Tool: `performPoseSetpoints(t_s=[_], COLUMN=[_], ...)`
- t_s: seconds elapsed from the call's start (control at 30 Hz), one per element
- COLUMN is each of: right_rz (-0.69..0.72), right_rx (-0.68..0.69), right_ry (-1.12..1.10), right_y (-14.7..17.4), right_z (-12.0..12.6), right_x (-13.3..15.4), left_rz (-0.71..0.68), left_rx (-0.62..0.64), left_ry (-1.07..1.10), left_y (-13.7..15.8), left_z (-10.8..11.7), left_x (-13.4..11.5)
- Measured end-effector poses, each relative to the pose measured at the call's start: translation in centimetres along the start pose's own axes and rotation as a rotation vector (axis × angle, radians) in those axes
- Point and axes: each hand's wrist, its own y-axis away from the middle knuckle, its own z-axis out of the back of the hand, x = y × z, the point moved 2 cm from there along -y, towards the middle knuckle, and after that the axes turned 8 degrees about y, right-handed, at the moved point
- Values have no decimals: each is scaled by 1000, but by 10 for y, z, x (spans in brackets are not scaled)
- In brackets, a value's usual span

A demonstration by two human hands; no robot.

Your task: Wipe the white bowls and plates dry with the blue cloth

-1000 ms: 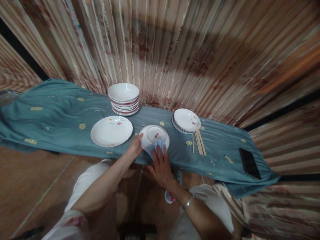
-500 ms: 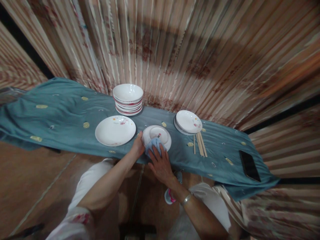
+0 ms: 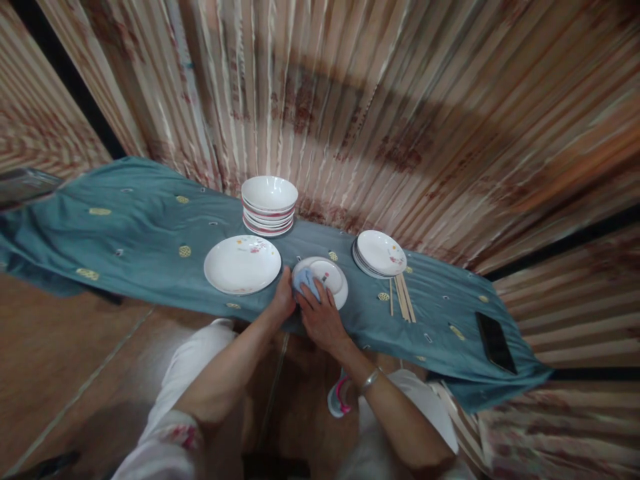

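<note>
A small white plate (image 3: 340,283), its underside with the foot ring facing up, is at the front middle of the table. My left hand (image 3: 285,295) grips its left rim, the thumb on the edge and the other fingers mostly hidden. My right hand (image 3: 320,317) presses a folded light blue cloth (image 3: 306,279) onto the plate's left side, fingers closed over the cloth. Just left of my left hand lies a large oval white plate (image 3: 243,265) with a flower pattern.
Behind stands a stack of white bowls (image 3: 270,193) with red bands. To the right are stacked small plates (image 3: 381,253), several chopsticks (image 3: 405,299) and a black phone (image 3: 496,342). A teal cloth (image 3: 150,247) covers the narrow table; a striped curtain (image 3: 320,120) hangs behind.
My right hand has slid the cloth from the plate's near side to its left side. My left hand still holds the rim. The whole view has shifted slightly.
</note>
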Motion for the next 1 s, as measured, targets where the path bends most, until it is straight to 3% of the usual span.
performPoseSetpoints(t_s=[0.23,0.63,0.73,1.0], right_rz=[10,-20,-42,-103], right_rx=[5,146,178,200], right_ry=[-53,-33,-4,25], right_y=[-35,-78,-87,-103], right_z=[-2,4,2,-8], right_x=[-6,-17,-23,-43], left_rz=[-47,85,50,48], left_rx=[-21,102,143,114], left_ry=[46,134,141,132], left_y=[-8,-3,-4,-6], left_z=[12,-1,-2,-3], left_x=[4,8,9,6])
